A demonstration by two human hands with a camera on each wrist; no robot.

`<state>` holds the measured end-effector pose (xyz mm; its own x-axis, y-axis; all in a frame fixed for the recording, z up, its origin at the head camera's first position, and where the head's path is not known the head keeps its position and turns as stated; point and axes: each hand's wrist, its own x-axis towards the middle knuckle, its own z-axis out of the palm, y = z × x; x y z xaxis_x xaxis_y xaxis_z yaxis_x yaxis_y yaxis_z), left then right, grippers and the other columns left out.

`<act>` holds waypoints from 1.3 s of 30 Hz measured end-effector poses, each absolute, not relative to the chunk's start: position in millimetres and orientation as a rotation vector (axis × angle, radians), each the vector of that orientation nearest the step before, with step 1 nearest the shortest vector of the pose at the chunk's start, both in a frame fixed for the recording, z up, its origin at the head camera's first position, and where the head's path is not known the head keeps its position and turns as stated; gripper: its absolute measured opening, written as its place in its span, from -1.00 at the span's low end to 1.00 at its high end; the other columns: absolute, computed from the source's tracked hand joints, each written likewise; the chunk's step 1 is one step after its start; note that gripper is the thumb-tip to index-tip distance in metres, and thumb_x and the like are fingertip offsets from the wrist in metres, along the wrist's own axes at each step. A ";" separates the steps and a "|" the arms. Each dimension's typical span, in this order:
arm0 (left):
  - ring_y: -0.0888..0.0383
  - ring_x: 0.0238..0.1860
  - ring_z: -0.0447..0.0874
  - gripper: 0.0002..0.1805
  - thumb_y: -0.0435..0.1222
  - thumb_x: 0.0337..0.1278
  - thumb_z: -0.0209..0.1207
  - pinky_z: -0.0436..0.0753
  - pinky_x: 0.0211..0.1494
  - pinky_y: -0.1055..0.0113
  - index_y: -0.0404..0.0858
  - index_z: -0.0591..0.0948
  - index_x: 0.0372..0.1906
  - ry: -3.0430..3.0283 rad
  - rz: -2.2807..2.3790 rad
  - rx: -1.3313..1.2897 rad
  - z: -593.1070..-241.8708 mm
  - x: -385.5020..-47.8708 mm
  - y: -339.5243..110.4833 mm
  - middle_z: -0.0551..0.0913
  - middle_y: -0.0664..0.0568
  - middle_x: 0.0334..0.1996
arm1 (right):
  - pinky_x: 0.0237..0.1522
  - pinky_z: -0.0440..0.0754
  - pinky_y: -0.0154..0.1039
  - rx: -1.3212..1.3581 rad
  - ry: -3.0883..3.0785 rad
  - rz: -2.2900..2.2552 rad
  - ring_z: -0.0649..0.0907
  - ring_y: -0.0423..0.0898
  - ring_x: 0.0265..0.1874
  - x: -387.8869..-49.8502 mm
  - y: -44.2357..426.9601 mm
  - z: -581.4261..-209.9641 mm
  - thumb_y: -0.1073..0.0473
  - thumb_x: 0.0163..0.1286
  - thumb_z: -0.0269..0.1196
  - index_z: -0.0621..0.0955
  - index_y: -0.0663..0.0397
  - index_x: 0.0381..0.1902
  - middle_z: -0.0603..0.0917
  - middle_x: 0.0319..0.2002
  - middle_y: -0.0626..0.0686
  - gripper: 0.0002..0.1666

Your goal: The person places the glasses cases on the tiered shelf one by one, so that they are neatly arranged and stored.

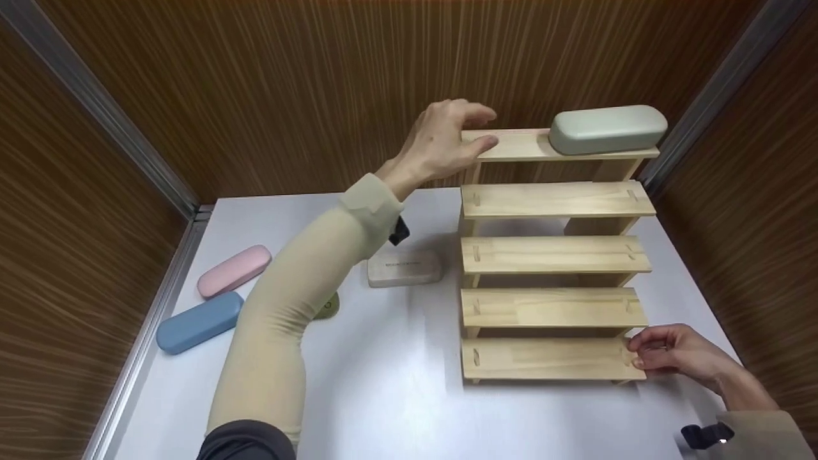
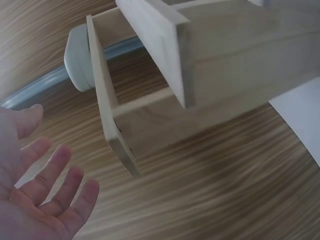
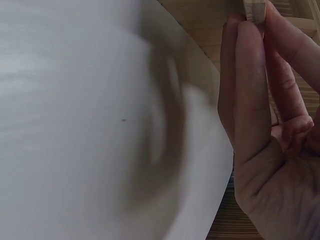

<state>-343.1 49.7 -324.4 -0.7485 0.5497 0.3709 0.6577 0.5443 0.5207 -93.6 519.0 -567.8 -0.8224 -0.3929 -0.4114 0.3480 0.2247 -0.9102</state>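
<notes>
Right hand (image 1: 690, 358) pinching the wooden rack (image 1: 556, 255)

It grips the right end of the bottom step (image 1: 549, 360). The left hand (image 1: 439, 144), relaxed and free, is beside the wooden rack's top left; a pale green case (image 1: 607, 130) rests top right.

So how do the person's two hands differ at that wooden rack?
The left hand is by the left end of the top shelf; the right hand is at the right end of the bottom shelf. The left hand holds nothing, its fingers loosely spread; the right hand pinches the wood between thumb and fingers. Both come out of beige cuffs.
</notes>
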 end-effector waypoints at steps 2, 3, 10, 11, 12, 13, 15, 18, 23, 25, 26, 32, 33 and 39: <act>0.05 0.30 0.80 -0.58 -0.09 0.55 0.38 0.68 0.40 0.20 -0.15 0.79 0.35 -2.587 -0.998 -1.041 -329.5 -342.1 41.0 0.85 0.00 0.29 | -0.08 0.89 -0.29 -0.042 1.916 -1.659 0.85 -0.33 -0.16 -93.1 520.1 -567.6 0.49 0.55 0.30 0.85 -0.13 -0.03 0.88 -0.17 -0.25 -0.60; 0.04 0.29 0.81 -0.58 -0.10 0.54 0.38 0.69 0.39 0.18 -0.16 0.80 0.33 -2.574 -1.000 -1.046 -332.2 -341.5 36.9 0.86 -0.01 0.28 | -0.08 0.89 -0.29 -0.042 1.913 -1.661 0.85 -0.32 -0.17 -92.6 521.0 -567.4 0.50 0.55 0.29 0.85 -0.13 -0.03 0.88 -0.17 -0.25 -0.60; -0.01 0.23 0.83 -0.60 -0.14 0.52 0.40 0.72 0.35 0.08 -0.23 0.81 0.29 -2.556 -1.024 -1.049 -350.9 -334.4 8.8 0.87 -0.09 0.23 | -0.09 0.88 -0.32 -0.055 1.896 -1.654 0.85 -0.33 -0.17 -91.2 524.1 -571.1 0.50 0.55 0.28 0.85 -0.13 -0.04 0.89 -0.18 -0.24 -0.59; -0.02 0.23 0.83 -0.60 -0.14 0.52 0.40 0.73 0.35 0.08 -0.23 0.81 0.28 -2.554 -1.033 -1.046 -354.5 -333.4 4.3 0.87 -0.09 0.22 | -0.09 0.88 -0.33 -0.054 1.896 -1.650 0.84 -0.34 -0.18 -90.9 523.9 -572.0 0.50 0.55 0.28 0.85 -0.14 -0.04 0.89 -0.19 -0.25 -0.59; -0.03 0.23 0.83 -0.61 -0.14 0.52 0.40 0.73 0.36 0.07 -0.23 0.81 0.28 -2.555 -1.044 -1.041 -358.5 -332.5 0.0 0.87 -0.09 0.22 | -0.09 0.88 -0.33 -0.051 1.893 -1.649 0.84 -0.34 -0.18 -90.7 523.8 -572.9 0.50 0.55 0.28 0.85 -0.15 -0.04 0.89 -0.19 -0.25 -0.59; -0.03 0.23 0.84 -0.61 -0.15 0.52 0.41 0.73 0.36 0.06 -0.23 0.81 0.27 -2.555 -1.053 -1.035 -362.9 -331.8 -4.1 0.87 -0.09 0.22 | -0.09 0.87 -0.33 -0.050 1.891 -1.647 0.84 -0.34 -0.18 -90.3 523.9 -573.9 0.50 0.56 0.28 0.85 -0.15 -0.04 0.89 -0.19 -0.26 -0.58; -0.04 0.21 0.85 -0.62 -0.16 0.50 0.41 0.74 0.34 0.03 -0.23 0.82 0.26 -2.556 -1.067 -1.024 -372.6 -330.7 -11.9 0.88 -0.09 0.19 | -0.08 0.87 -0.33 -0.056 1.885 -1.645 0.84 -0.34 -0.17 -89.6 524.7 -575.2 0.48 0.57 0.27 0.85 -0.16 -0.02 0.88 -0.17 -0.27 -0.59; -0.03 0.17 0.86 -0.63 -0.17 0.50 0.42 0.75 0.29 0.02 -0.22 0.82 0.25 -2.575 -1.084 -1.003 -387.6 -328.5 -22.5 0.89 -0.09 0.16 | -0.08 0.87 -0.33 -0.070 1.876 -1.647 0.84 -0.36 -0.16 -88.5 526.8 -575.9 0.47 0.59 0.25 0.84 -0.18 0.00 0.88 -0.15 -0.28 -0.58; -0.06 0.19 0.88 -0.62 -0.16 0.52 0.41 0.80 0.26 0.00 -0.24 0.81 0.27 -2.609 -1.137 -0.977 -411.0 -325.3 -41.4 0.88 -0.12 0.19 | -0.05 0.86 -0.34 -0.059 1.868 -1.642 0.83 -0.36 -0.14 -88.1 528.5 -575.6 0.46 0.59 0.26 0.84 -0.22 -0.01 0.89 -0.11 -0.30 -0.57; -0.08 0.24 0.88 -0.62 -0.16 0.52 0.40 0.83 0.27 -0.04 -0.24 0.81 0.27 -2.613 -1.157 -0.959 -418.6 -323.9 -49.4 0.87 -0.14 0.21 | -0.04 0.86 -0.34 -0.048 1.870 -1.634 0.83 -0.37 -0.13 -89.2 528.5 -575.4 0.45 0.59 0.27 0.84 -0.24 -0.02 0.89 -0.11 -0.31 -0.57; -0.09 0.26 0.88 -0.62 -0.16 0.52 0.40 0.84 0.27 -0.06 -0.24 0.81 0.27 -2.614 -1.166 -0.947 -422.1 -323.1 -53.2 0.87 -0.14 0.22 | -0.04 0.86 -0.35 -0.041 1.874 -1.626 0.83 -0.38 -0.13 -90.0 528.3 -575.4 0.44 0.58 0.28 0.84 -0.26 -0.03 0.89 -0.11 -0.32 -0.57; -0.11 0.28 0.80 -0.61 -0.15 0.54 0.39 0.84 0.24 -0.09 -0.21 0.80 0.30 -2.647 -1.211 -0.881 -439.9 -318.2 -70.3 0.86 -0.11 0.26 | -0.06 0.85 -0.36 -0.059 1.864 -1.647 0.82 -0.37 -0.15 -91.3 531.6 -577.1 0.46 0.59 0.26 0.84 -0.21 -0.01 0.88 -0.15 -0.29 -0.57; -0.10 0.27 0.79 -0.61 -0.15 0.55 0.38 0.84 0.25 -0.09 -0.21 0.80 0.31 -2.655 -1.218 -0.874 -442.3 -317.3 -72.2 0.85 -0.11 0.27 | -0.07 0.85 -0.36 -0.065 1.859 -1.654 0.82 -0.37 -0.15 -91.5 532.3 -577.4 0.47 0.60 0.25 0.84 -0.20 0.00 0.88 -0.15 -0.28 -0.57; -0.11 0.27 0.81 -0.60 -0.15 0.54 0.39 0.85 0.23 -0.06 -0.20 0.79 0.32 -2.663 -1.249 -0.851 -456.0 -312.5 -80.9 0.85 -0.12 0.28 | -0.06 0.85 -0.37 -0.067 1.866 -1.656 0.82 -0.36 -0.15 -91.5 534.3 -577.6 0.48 0.60 0.24 0.83 -0.21 -0.01 0.88 -0.16 -0.27 -0.55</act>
